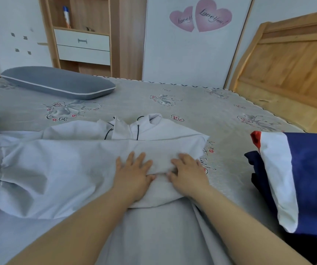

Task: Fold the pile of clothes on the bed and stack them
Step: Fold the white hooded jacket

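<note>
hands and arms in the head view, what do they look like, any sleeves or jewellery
Both forearms are bare up to the bottom frame edge, no sleeve showing. The left hand and right hand wear no gloves, and no rings, watch or bracelet show. Nails look short and unpainted.

Cloth and wood, mostly matt

Pale blue garment (67, 165) of thin, smooth woven cloth, softly creased, with dark piping at the collar. Quilted grey bed cover (201, 108), matt and faintly textured. Grey pillow (58, 83) of napped fabric. Headboard (291, 69) of bare, grainy wood. Navy and white folded clothes (303, 178), matt cloth.
</note>
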